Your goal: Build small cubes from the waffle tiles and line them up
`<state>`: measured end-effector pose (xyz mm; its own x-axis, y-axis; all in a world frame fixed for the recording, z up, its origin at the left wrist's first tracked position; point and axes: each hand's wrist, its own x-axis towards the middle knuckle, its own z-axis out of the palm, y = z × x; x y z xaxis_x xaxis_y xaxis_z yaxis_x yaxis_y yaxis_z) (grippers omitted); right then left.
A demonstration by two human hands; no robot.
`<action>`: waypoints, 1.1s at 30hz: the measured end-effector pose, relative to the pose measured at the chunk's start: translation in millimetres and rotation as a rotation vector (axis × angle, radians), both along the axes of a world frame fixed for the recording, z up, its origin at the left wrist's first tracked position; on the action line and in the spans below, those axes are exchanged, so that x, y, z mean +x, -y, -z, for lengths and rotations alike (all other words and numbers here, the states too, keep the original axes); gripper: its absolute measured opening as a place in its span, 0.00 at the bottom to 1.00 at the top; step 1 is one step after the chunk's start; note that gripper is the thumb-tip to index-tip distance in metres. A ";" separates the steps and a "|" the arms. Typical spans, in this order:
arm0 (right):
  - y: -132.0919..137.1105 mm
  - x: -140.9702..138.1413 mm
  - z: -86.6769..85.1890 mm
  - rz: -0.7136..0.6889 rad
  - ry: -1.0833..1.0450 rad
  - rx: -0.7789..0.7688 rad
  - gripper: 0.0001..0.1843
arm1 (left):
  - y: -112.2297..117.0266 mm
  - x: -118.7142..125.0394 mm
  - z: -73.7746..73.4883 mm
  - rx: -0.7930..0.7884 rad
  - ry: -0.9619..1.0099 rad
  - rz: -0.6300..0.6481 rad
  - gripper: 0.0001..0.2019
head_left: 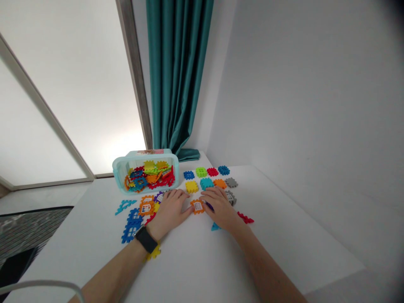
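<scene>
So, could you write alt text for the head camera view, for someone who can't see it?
A person's left hand and right hand rest on a white table among colourful interlocking plastic tiles, beside a pale turquoise tub full of more tiles.

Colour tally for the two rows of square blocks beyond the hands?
Blue blocks: 2
Green block: 1
Red block: 1
Yellow block: 1
Teal block: 1
Orange block: 1
Gray block: 1
Total: 8

bright daylight from frosted window (pixel 72 97), edges warped, corners dim
</scene>
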<state>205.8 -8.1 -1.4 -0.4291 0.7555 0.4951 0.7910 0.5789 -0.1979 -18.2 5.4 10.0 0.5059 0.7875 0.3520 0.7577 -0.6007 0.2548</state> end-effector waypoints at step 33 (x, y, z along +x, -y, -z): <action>13.1 -134.8 3.9 -0.361 0.131 -0.145 0.19 | 20.0 -205.6 17.8 0.027 0.030 -0.404 0.13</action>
